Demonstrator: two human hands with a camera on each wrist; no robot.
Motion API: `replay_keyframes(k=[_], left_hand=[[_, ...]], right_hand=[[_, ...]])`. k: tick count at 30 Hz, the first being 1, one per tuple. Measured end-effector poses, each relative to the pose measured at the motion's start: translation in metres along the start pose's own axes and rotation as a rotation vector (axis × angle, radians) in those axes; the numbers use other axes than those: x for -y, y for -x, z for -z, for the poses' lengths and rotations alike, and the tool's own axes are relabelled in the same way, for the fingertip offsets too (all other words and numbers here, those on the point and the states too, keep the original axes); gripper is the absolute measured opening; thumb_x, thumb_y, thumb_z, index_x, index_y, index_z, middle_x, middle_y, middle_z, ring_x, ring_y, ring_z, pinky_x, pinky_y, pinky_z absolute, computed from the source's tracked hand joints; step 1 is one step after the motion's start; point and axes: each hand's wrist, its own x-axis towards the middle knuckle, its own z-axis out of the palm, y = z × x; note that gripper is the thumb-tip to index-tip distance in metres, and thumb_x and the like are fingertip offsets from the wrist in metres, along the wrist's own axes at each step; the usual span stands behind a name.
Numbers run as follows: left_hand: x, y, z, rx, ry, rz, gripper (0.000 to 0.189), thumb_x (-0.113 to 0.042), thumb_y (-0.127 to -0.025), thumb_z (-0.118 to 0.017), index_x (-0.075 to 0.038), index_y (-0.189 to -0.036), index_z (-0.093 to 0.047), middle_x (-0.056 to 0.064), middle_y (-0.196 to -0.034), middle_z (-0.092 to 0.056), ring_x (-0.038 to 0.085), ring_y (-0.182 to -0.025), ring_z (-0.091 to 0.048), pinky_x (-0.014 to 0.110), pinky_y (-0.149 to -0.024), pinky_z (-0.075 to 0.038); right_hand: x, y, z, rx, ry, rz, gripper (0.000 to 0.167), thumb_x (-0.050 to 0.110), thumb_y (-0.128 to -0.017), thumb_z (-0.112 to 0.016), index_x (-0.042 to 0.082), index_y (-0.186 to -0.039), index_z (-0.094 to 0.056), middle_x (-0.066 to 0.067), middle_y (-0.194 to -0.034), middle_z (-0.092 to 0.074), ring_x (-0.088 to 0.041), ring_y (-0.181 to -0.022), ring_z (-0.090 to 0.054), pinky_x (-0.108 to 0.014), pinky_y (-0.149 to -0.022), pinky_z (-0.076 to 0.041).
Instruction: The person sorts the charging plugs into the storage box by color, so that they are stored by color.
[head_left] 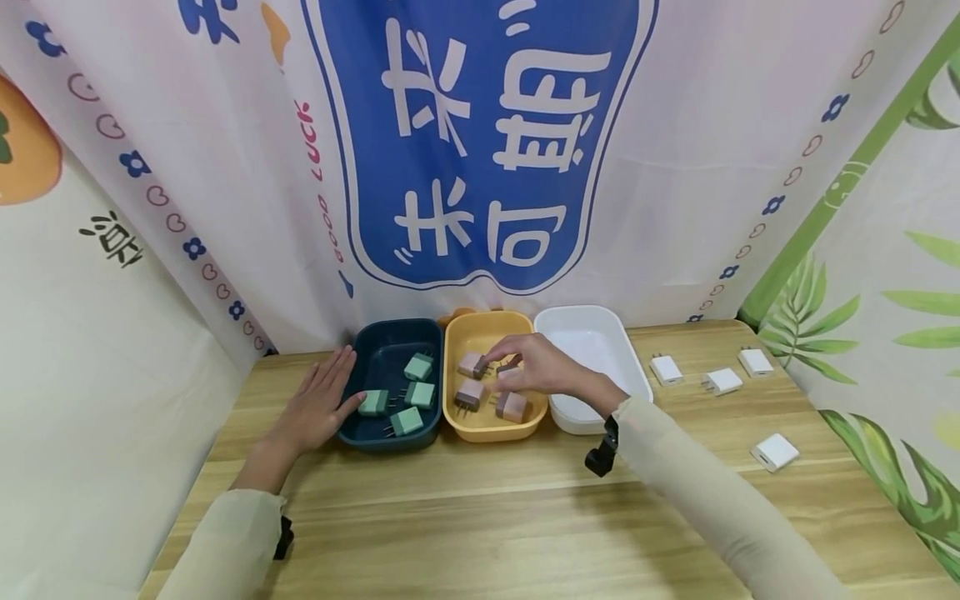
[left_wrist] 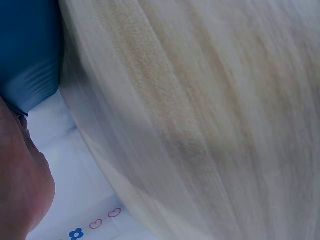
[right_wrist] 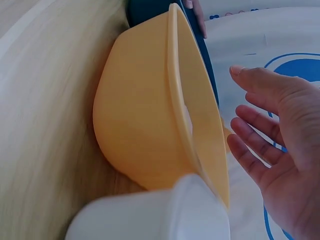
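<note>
My left hand (head_left: pixel 318 408) rests with straight fingers on the left rim of a dark blue bin (head_left: pixel 390 346), its thumb beside a green plug charger (head_left: pixel 372 403). Several green chargers lie in that bin. Over the yellow bin (head_left: pixel 495 433), my right hand (head_left: pixel 542 367) hovers with loosely bent fingers. In the right wrist view, thumb and fingers (right_wrist: pixel 252 131) are spread apart and hold nothing. Several pinkish plug chargers (head_left: pixel 470 393) lie inside the yellow bin, one partly hidden behind the right hand. The left wrist view shows only part of the left hand (left_wrist: pixel 22 180) near the blue bin.
A white bin (head_left: pixel 592 337) stands right of the yellow one, under my right forearm. Several white plug chargers (head_left: pixel 776 452) lie on the wooden table (head_left: pixel 450 525) at the right. A printed curtain (head_left: pixel 675 208) hangs behind the bins.
</note>
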Motion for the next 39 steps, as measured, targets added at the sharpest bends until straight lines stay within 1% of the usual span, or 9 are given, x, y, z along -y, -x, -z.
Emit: replay_keyframes(k=[3, 10, 13, 20, 25, 27, 31, 34, 39], left_hand=[[0.0, -0.001, 0.001, 0.001, -0.007, -0.001, 0.08, -0.05, -0.113, -0.039, 0.001, -0.169, -0.012, 0.021, -0.177, -0.008, 0.042, -0.163, -0.006, 0.066, -0.129, -0.007], [-0.002, -0.001, 0.004, 0.032, -0.008, 0.026, 0.08, -0.049, -0.113, -0.04, 0.0, -0.169, -0.01, 0.018, -0.178, -0.003, 0.041, -0.164, -0.004, 0.063, -0.13, -0.004], [-0.003, 0.0, 0.004, 0.038, -0.007, 0.026, 0.08, -0.049, -0.113, -0.04, 0.0, -0.169, -0.009, 0.018, -0.178, -0.003, 0.04, -0.164, -0.003, 0.063, -0.13, -0.004], [-0.003, 0.0, 0.006, 0.041, -0.01, 0.028, 0.08, -0.049, -0.113, -0.04, 0.0, -0.169, -0.009, 0.02, -0.178, -0.004, 0.04, -0.164, -0.003, 0.064, -0.13, -0.004], [0.0, 0.0, 0.004, 0.04, -0.012, 0.024, 0.08, -0.05, -0.113, -0.039, 0.001, -0.169, -0.01, 0.021, -0.177, -0.006, 0.038, -0.164, -0.001, 0.064, -0.13, -0.005], [0.0, 0.0, 0.003, 0.032, -0.016, 0.022, 0.08, -0.05, -0.113, -0.04, 0.001, -0.169, -0.011, 0.021, -0.177, -0.007, 0.037, -0.165, -0.001, 0.064, -0.13, -0.006], [-0.001, 0.0, 0.002, 0.028, -0.016, 0.022, 0.08, -0.05, -0.113, -0.04, 0.0, -0.169, -0.012, 0.02, -0.177, -0.007, 0.037, -0.165, -0.001, 0.065, -0.13, -0.006], [-0.001, 0.0, 0.002, 0.029, -0.013, 0.021, 0.08, -0.05, -0.113, -0.04, 0.0, -0.169, -0.011, 0.02, -0.177, -0.007, 0.036, -0.165, -0.001, 0.064, -0.13, -0.006], [-0.001, 0.001, 0.001, 0.021, -0.011, 0.022, 0.08, -0.05, -0.113, -0.041, 0.0, -0.169, -0.011, 0.019, -0.178, -0.006, 0.037, -0.165, -0.002, 0.064, -0.13, -0.006]], right_hand=[[-0.001, 0.005, 0.007, -0.012, 0.024, 0.006, 0.037, 0.013, -0.089, -0.086, 0.002, -0.123, -0.077, -0.02, -0.127, -0.073, -0.042, -0.12, -0.068, -0.054, -0.097, -0.06], [-0.004, 0.017, 0.019, -0.027, 0.06, -0.041, 0.041, 0.02, -0.087, -0.089, 0.006, -0.124, -0.077, -0.014, -0.127, -0.074, -0.036, -0.122, -0.068, -0.043, -0.098, -0.06], [-0.003, 0.022, 0.024, -0.038, 0.072, -0.031, 0.043, 0.02, -0.086, -0.09, 0.006, -0.124, -0.077, -0.012, -0.127, -0.074, -0.036, -0.121, -0.068, -0.044, -0.098, -0.06], [-0.006, 0.033, 0.038, -0.071, 0.135, -0.004, 0.041, 0.019, -0.087, -0.09, 0.009, -0.125, -0.077, -0.008, -0.128, -0.074, -0.026, -0.12, -0.069, -0.042, -0.096, -0.061], [-0.009, 0.041, 0.047, -0.075, 0.145, 0.02, 0.041, 0.021, -0.088, -0.089, 0.008, -0.125, -0.077, -0.007, -0.126, -0.075, -0.03, -0.118, -0.07, -0.043, -0.095, -0.061], [-0.009, 0.044, 0.05, -0.073, 0.152, 0.008, 0.041, 0.02, -0.088, -0.089, 0.008, -0.125, -0.077, -0.008, -0.127, -0.075, -0.032, -0.119, -0.07, -0.043, -0.095, -0.061], [-0.009, 0.049, 0.056, -0.067, 0.159, -0.032, 0.042, 0.019, -0.087, -0.09, 0.01, -0.126, -0.077, -0.007, -0.129, -0.075, -0.029, -0.121, -0.069, -0.045, -0.096, -0.061], [-0.011, 0.055, 0.061, -0.068, 0.162, -0.036, 0.043, 0.019, -0.086, -0.09, 0.009, -0.126, -0.077, -0.008, -0.129, -0.075, -0.028, -0.12, -0.069, -0.047, -0.096, -0.061], [-0.017, 0.065, 0.069, -0.081, 0.163, -0.026, 0.043, 0.019, -0.087, -0.089, 0.005, -0.125, -0.076, -0.01, -0.127, -0.075, -0.03, -0.117, -0.07, -0.05, -0.095, -0.061]])
